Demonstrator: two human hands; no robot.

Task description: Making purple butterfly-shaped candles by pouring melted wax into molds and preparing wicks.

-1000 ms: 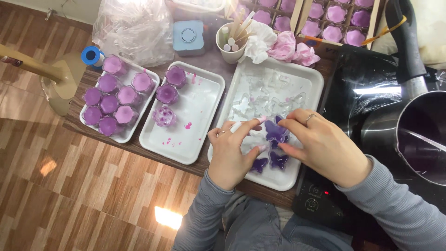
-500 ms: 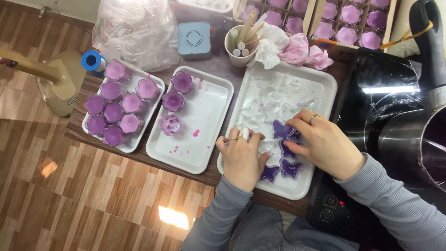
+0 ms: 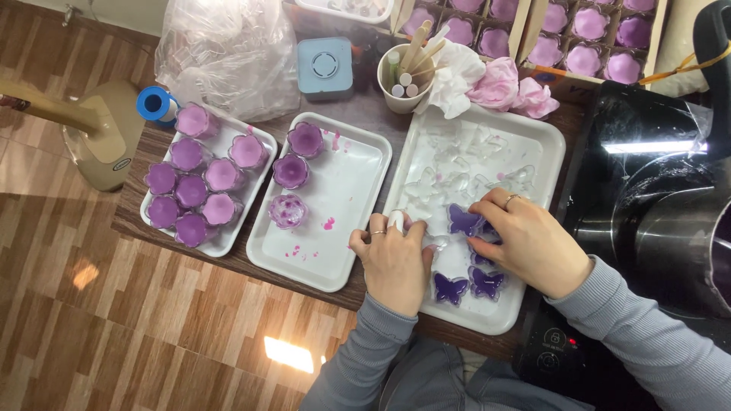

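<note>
A white tray (image 3: 550,144) holds clear butterfly-shaped cups, several of them filled with purple wax. My right hand (image 3: 525,240) pinches one purple butterfly cup (image 3: 462,220) between thumb and fingers near the tray's middle. My left hand (image 3: 394,259) rests fingers-down on the tray's left side, touching a clear cup (image 3: 426,228) beside it. Two more purple butterfly cups (image 3: 451,288) (image 3: 487,282) sit at the tray's near edge, just below both hands. Empty clear butterfly cups (image 3: 449,179) lie farther back.
A middle white tray (image 3: 343,221) carries three flower-shaped cups (image 3: 291,170). A left tray (image 3: 228,243) is packed with purple-filled cups. A cup of wooden sticks (image 3: 403,76), pink tissues (image 3: 506,87), a plastic bag (image 3: 221,53) stand behind. A black induction hob (image 3: 609,129) and steel pot (image 3: 685,228) are at right.
Both hands have set the purple butterfly cup lower onto the tray. My left hand flattened onto the tray's left side. The camera view shifted slightly.
</note>
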